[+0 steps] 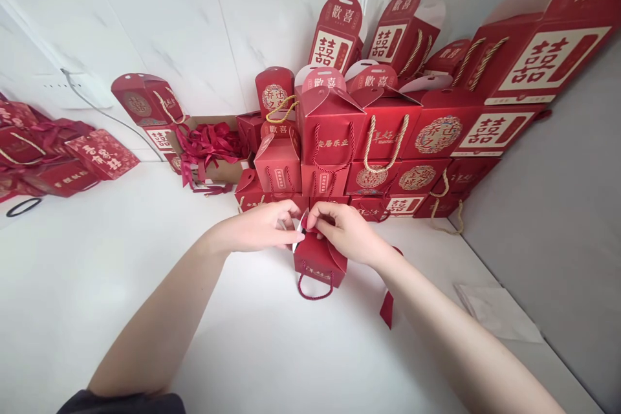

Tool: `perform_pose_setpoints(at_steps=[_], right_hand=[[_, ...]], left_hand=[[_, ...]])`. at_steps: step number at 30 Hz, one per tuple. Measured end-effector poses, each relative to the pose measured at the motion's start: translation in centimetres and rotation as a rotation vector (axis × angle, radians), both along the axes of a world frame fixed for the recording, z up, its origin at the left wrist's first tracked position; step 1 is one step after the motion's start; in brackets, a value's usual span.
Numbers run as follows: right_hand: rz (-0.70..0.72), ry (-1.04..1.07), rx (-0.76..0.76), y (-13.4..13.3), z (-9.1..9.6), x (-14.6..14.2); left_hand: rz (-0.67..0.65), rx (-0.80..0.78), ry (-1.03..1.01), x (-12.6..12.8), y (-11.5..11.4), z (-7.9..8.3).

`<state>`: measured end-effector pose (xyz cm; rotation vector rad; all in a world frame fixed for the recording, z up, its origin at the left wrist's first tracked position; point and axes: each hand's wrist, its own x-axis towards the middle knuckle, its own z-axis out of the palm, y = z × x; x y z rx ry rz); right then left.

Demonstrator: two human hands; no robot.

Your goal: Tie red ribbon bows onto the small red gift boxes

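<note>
A small red gift box [320, 262] stands on the white tabletop, its dark red cord handle [315, 297] hanging down in front. My left hand [269, 226] pinches the box's raised top flap between thumb and fingers, where the white inner side shows. Bent over the top of the box, my right hand [347, 229] has its thumb and fingertips closed on a bit of red ribbon [306, 222] at that flap. Behind my right forearm lies more red ribbon [387, 309], with its cut end on the table. Between the two hands, the fingertips partly hide the flap.
Stacked red gift boxes [383, 132] stand against the tiled wall behind my hands. To their left is a cardboard box [223, 173] of red ribbons [213, 142]. More red boxes [63, 171] and a black ring [24, 207] lie far left. A clear packet [497, 310] lies right.
</note>
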<state>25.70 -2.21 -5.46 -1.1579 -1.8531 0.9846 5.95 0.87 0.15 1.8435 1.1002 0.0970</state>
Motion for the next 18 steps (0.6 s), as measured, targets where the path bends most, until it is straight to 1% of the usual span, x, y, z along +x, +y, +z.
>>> perform_pose_setpoints(at_steps=[3, 5, 10, 14, 16, 18], right_hand=[[0.023, -0.01, 0.027, -0.06, 0.1, -0.03], [0.023, -0.02, 0.032, -0.08, 0.08, -0.02], [0.008, -0.026, -0.019, 0.0, 0.06, 0.02], [-0.025, -0.029, -0.048, 0.01, 0.18, 0.06], [-0.007, 0.004, -0.057, -0.03, 0.11, 0.04], [0.009, 0.06, -0.057, -0.06, -0.08, 0.01]], left_hand=[[0.001, -0.016, 0.0, 0.03, 0.01, 0.03], [0.025, -0.025, -0.004, 0.09, 0.09, 0.07], [0.074, -0.044, -0.011, 0.2, 0.32, 0.09], [0.051, 0.017, 0.02, 0.12, 0.2, 0.11], [0.04, 0.065, 0.029, 0.02, 0.18, 0.05], [0.04, 0.065, 0.024, -0.08, 0.24, -0.06]])
